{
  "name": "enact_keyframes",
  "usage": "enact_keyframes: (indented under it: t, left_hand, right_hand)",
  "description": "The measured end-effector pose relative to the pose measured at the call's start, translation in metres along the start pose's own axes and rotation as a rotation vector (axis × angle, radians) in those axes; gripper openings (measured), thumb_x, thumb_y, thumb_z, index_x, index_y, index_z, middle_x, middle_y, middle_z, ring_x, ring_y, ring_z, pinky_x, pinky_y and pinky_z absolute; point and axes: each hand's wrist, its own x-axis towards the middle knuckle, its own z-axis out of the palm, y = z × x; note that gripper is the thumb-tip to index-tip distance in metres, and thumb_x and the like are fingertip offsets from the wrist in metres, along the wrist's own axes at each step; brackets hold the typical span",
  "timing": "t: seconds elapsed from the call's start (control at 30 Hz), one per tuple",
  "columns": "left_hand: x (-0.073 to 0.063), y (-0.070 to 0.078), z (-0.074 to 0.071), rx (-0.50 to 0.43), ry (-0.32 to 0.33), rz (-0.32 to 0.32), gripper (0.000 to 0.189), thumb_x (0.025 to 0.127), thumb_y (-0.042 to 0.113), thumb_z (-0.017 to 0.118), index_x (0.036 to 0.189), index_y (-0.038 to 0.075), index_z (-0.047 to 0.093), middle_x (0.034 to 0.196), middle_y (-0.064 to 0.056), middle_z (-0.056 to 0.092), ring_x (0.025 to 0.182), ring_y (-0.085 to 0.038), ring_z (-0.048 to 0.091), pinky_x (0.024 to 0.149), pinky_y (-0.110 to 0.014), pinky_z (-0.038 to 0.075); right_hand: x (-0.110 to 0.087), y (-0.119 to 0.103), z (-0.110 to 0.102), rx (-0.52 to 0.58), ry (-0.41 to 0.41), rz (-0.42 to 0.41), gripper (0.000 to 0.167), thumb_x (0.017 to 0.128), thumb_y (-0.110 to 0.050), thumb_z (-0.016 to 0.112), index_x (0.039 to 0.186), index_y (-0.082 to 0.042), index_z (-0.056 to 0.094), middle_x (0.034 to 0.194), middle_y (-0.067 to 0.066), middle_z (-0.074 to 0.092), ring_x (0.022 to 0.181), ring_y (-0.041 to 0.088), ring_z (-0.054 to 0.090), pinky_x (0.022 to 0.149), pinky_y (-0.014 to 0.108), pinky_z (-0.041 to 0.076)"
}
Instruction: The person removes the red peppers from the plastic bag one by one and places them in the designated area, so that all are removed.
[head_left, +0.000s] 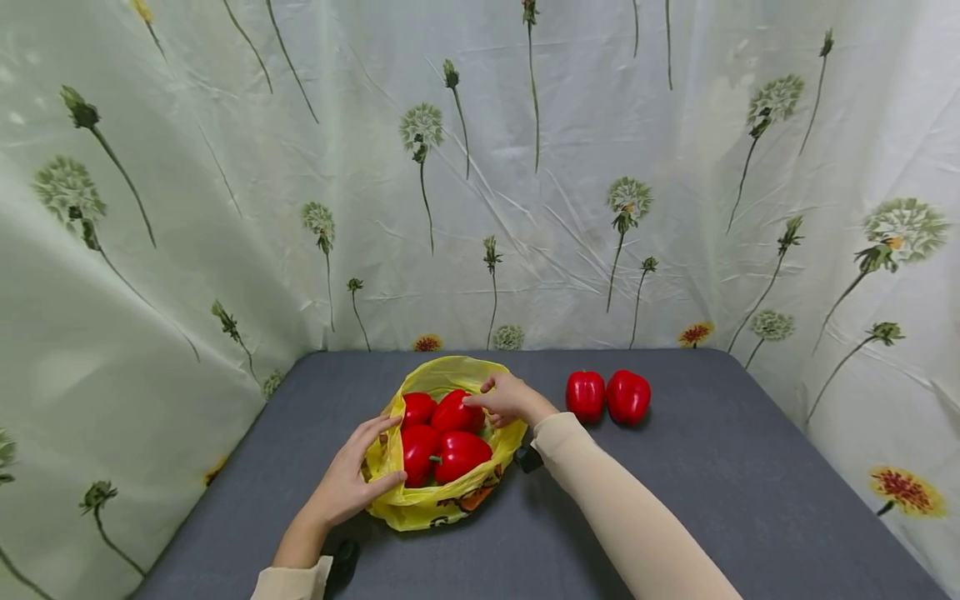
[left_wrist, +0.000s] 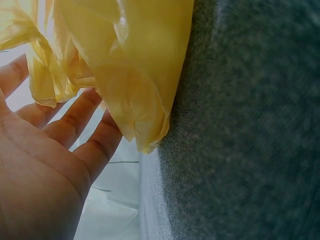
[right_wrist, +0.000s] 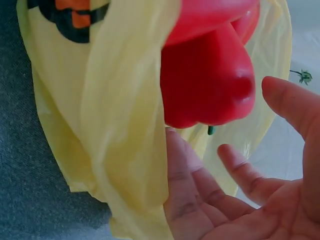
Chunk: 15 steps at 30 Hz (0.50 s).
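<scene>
A yellow plastic bag [head_left: 408, 510] stands wide open on the table, with several red bell peppers [head_left: 461, 454] inside. My left hand [head_left: 348, 473] rests against the bag's left side, its thumb at the rim; in the left wrist view its spread fingers [left_wrist: 75, 117] touch the yellow film. Over the bag's right rim reaches my right hand [head_left: 512, 400], fingertips close to the upper right pepper [head_left: 454, 412]. The right wrist view shows thumb and fingers apart beside a pepper [right_wrist: 210, 80] with a short green stem, nothing gripped between them.
Two more red bell peppers, one on the left [head_left: 585, 396] and one on the right [head_left: 628, 397], stand side by side on the dark grey table [head_left: 720, 500], right of the bag. A pale curtain [head_left: 555, 225] with dandelion prints hangs behind and along both sides.
</scene>
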Motion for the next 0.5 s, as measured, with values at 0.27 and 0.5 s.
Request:
enact_keyframes:
  t: [0.27, 0.5]
  left_hand:
    - [-0.001, -0.001, 0.000, -0.002, -0.004, -0.007, 0.075, 0.089, 0.033, 0.083, 0.155, 0.010, 0.056, 0.158, -0.019, 0.051, 0.134, -0.043, 0.058, 0.109, -0.075, 0.045]
    - [0.001, -0.001, 0.000, -0.007, -0.001, 0.010, 0.074, 0.089, 0.032, 0.084, 0.154, 0.010, 0.056, 0.157, -0.019, 0.052, 0.138, -0.045, 0.056, 0.109, -0.075, 0.044]
  right_hand:
    - [0.001, 0.002, 0.007, -0.054, -0.014, 0.008, 0.056, 0.101, -0.036, 0.076, 0.065, -0.020, 0.036, 0.058, -0.005, 0.036, 0.054, 0.011, 0.043, 0.060, 0.025, 0.046]
    - [0.001, 0.003, 0.012, -0.087, 0.038, 0.033, 0.044, 0.100, -0.044, 0.076, 0.080, -0.015, 0.048, 0.076, 0.003, 0.056, 0.064, 0.016, 0.063, 0.071, 0.030, 0.061]
